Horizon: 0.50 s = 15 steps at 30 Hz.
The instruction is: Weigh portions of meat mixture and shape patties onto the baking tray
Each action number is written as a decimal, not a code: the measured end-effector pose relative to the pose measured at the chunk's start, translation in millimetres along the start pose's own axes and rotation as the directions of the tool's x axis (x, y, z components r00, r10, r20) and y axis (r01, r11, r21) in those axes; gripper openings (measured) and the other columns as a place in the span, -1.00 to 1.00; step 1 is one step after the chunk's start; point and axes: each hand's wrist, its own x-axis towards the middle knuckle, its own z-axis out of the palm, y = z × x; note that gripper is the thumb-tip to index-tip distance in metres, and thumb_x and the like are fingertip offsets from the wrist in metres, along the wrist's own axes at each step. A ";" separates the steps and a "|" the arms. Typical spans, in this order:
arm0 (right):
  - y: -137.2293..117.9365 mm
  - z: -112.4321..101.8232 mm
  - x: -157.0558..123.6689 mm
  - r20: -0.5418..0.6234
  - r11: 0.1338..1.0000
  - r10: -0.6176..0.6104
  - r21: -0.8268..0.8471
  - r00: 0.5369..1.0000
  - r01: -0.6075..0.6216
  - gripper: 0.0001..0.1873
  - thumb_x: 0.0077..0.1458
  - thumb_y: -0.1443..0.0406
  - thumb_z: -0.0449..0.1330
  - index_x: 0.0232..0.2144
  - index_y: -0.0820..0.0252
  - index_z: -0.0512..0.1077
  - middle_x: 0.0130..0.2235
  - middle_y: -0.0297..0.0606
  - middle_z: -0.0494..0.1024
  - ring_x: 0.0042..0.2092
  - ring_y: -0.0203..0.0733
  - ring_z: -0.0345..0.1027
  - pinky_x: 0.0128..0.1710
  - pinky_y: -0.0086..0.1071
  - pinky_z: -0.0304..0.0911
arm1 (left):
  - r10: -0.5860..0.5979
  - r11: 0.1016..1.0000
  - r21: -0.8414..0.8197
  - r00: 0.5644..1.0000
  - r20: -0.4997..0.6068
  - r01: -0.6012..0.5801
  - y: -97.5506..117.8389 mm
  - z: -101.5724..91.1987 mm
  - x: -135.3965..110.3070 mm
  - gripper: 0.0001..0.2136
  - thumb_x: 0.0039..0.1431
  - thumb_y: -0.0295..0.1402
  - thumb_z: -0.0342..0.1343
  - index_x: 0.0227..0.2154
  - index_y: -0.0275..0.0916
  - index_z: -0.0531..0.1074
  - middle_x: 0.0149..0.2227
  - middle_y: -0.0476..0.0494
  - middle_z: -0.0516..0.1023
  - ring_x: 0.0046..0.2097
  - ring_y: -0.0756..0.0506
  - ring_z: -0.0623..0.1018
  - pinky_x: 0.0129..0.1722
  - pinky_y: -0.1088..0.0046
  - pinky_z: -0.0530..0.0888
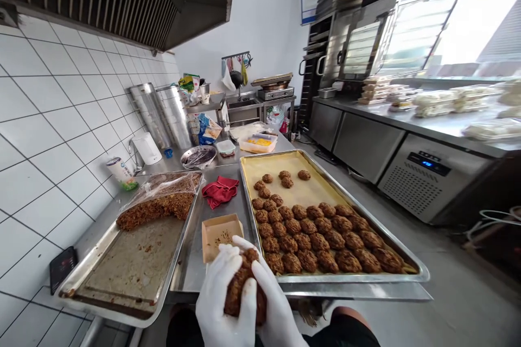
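White gloves cover both of my hands. My left hand point(217, 295) and my right hand point(277, 309) are closed together round a lump of brown crumbly mixture point(235, 294), low in front of me. Just beyond my fingers sits a small square cardboard tray point(214, 233) with crumbs in it. To the right, a large metal tray point(411, 274) lined with yellowish paper point(321, 165) bears several rows of brown balls point(319, 226). On the left, a second metal tray point(126, 265) holds a mass of the same-looking mixture point(163, 206) at its far end, partly under clear plastic film point(163, 181).
A red cloth point(220, 191) lies between the trays. Behind it stand a film-covered bowl point(198, 157) and a plastic container point(258, 142). A phone point(63, 268) is at the left tray's side. A steel counter point(411, 116) with stacked packages runs along the right.
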 end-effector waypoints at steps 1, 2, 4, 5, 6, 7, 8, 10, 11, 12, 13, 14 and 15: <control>1.4 1.6 -3.6 0.024 0.998 -0.054 0.042 0.998 0.053 -0.48 0.08 0.02 0.31 0.07 0.00 0.50 0.19 -0.21 0.51 0.26 0.07 0.29 0.35 -0.05 0.07 | -0.105 0.994 -0.010 0.991 -0.084 0.105 6.5 4.7 -2.9 -0.63 0.24 -0.41 0.14 0.11 -0.11 0.43 0.12 -0.30 0.53 0.15 -0.28 0.53 0.05 0.00 0.60; 2.6 1.9 -6.2 0.010 0.994 -0.085 0.069 0.996 0.084 -0.45 0.04 0.01 0.34 0.07 -0.02 0.50 0.20 -0.21 0.51 0.26 0.08 0.29 0.34 -0.06 0.09 | -0.162 0.987 -0.013 0.979 -0.127 0.162 10.4 7.6 -5.0 -0.63 0.25 -0.43 0.12 0.12 -0.12 0.42 0.14 -0.32 0.51 0.16 -0.29 0.52 0.05 -0.02 0.60; 3.0 -2.2 -6.4 -0.112 0.995 -0.069 0.066 0.991 0.076 -0.45 -0.09 -0.04 0.42 -0.04 -0.04 0.56 0.14 -0.22 0.56 0.25 0.11 0.30 0.32 -0.04 0.11 | -0.088 0.996 0.017 0.993 -0.081 0.090 8.7 7.1 -5.9 -0.56 0.24 -0.39 0.11 0.19 -0.16 0.36 0.22 -0.37 0.43 0.25 -0.36 0.42 0.12 -0.14 0.53; 1.7 -6.1 -4.0 -0.159 0.999 -0.026 0.041 0.987 0.033 -0.47 -0.16 -0.05 0.45 -0.12 -0.03 0.60 0.09 -0.23 0.59 0.24 0.11 0.30 0.33 -0.04 0.10 | 0.030 0.999 0.029 0.999 -0.013 -0.030 3.2 4.1 -4.4 -0.51 0.23 -0.34 0.13 0.23 -0.17 0.33 0.26 -0.37 0.39 0.30 -0.40 0.36 0.16 -0.20 0.47; -0.3 -10.5 -0.4 -0.180 1.000 0.027 0.010 0.983 -0.026 -0.50 -0.21 -0.03 0.48 -0.20 0.00 0.62 0.03 -0.22 0.63 0.23 0.12 0.31 0.33 -0.03 0.09 | 0.192 0.981 0.025 0.979 0.076 -0.194 -4.6 0.0 -2.1 -0.47 0.22 -0.29 0.14 0.26 -0.17 0.31 0.27 -0.35 0.38 0.33 -0.42 0.31 0.21 -0.22 0.41; -2.8 -14.8 3.7 -0.172 0.996 0.080 -0.022 0.982 -0.085 -0.55 -0.23 0.00 0.50 -0.27 0.04 0.63 -0.03 -0.21 0.65 0.21 0.14 0.33 0.33 -0.01 0.09 | 0.368 0.928 -0.005 0.916 0.158 -0.372 -13.6 -4.2 0.7 -0.45 0.21 -0.24 0.16 0.26 -0.16 0.31 0.26 -0.33 0.41 0.34 -0.41 0.30 0.25 -0.20 0.37; -5.2 -18.4 7.7 -0.139 0.990 0.124 -0.046 0.983 -0.131 -0.60 -0.22 0.03 0.49 -0.33 0.10 0.63 -0.10 -0.18 0.67 0.17 0.15 0.37 0.31 0.01 0.12 | 0.514 0.855 -0.059 0.825 0.234 -0.516 -22.3 -7.8 3.4 -0.44 0.20 -0.21 0.19 0.26 -0.14 0.32 0.23 -0.29 0.45 0.33 -0.38 0.33 0.28 -0.14 0.36; -7.6 -22.1 12.5 -0.050 0.983 0.177 -0.049 0.983 -0.179 -0.63 -0.11 0.04 0.42 -0.34 0.19 0.63 -0.19 -0.12 0.68 0.10 0.17 0.44 0.26 0.07 0.19 | 0.610 0.790 -0.161 0.730 0.307 -0.592 -33.8 -9.8 6.0 -0.45 0.20 -0.17 0.21 0.24 -0.16 0.35 0.18 -0.28 0.51 0.29 -0.34 0.39 0.29 -0.02 0.38; -6.8 -22.3 12.5 -0.037 0.984 0.174 -0.035 0.984 -0.175 -0.62 -0.04 0.03 0.38 -0.29 0.21 0.63 -0.17 -0.12 0.68 0.09 0.17 0.45 0.24 0.08 0.21 | 0.544 0.839 -0.173 0.782 0.303 -0.517 -34.9 -7.3 5.1 -0.49 0.21 -0.19 0.21 0.21 -0.18 0.38 0.17 -0.29 0.52 0.27 -0.33 0.42 0.27 0.00 0.41; -4.5 -22.0 10.7 -0.046 0.989 0.141 -0.026 0.989 -0.143 -0.59 0.01 0.02 0.34 -0.21 0.19 0.62 -0.12 -0.12 0.68 0.13 0.14 0.43 0.26 0.06 0.21 | 0.409 0.912 -0.166 0.873 0.268 -0.376 -32.9 -2.5 2.4 -0.55 0.22 -0.23 0.19 0.16 -0.18 0.42 0.16 -0.30 0.52 0.24 -0.33 0.46 0.22 0.01 0.46; -1.0 -21.7 7.4 -0.069 0.996 0.085 -0.021 0.994 -0.087 -0.57 0.05 0.01 0.30 -0.12 0.16 0.60 -0.04 -0.14 0.66 0.18 0.11 0.38 0.28 0.02 0.18 | 0.223 0.969 -0.151 0.953 0.205 -0.194 -28.1 4.3 -1.7 -0.63 0.24 -0.26 0.16 0.10 -0.17 0.46 0.14 -0.30 0.53 0.20 -0.32 0.50 0.17 0.01 0.52; 3.4 -21.9 3.0 -0.094 1.000 0.019 -0.020 0.995 -0.021 -0.54 0.08 0.01 0.29 -0.04 0.10 0.56 0.04 -0.17 0.62 0.24 0.07 0.31 0.31 -0.02 0.15 | 0.033 0.991 -0.136 0.991 0.127 -0.016 -21.8 12.3 -7.0 -0.70 0.26 -0.31 0.13 0.04 -0.15 0.50 0.12 -0.28 0.55 0.15 -0.31 0.54 0.11 0.04 0.56; 8.2 -23.0 -1.7 -0.111 0.999 -0.046 -0.023 0.993 0.044 -0.50 0.08 0.01 0.28 0.04 0.04 0.53 0.12 -0.21 0.58 0.29 0.04 0.25 0.33 -0.06 0.13 | -0.108 0.986 -0.125 0.993 0.042 0.113 -15.2 20.5 -12.8 -0.73 0.28 -0.37 0.09 0.00 -0.13 0.51 0.10 -0.26 0.56 0.11 -0.27 0.57 0.06 0.07 0.60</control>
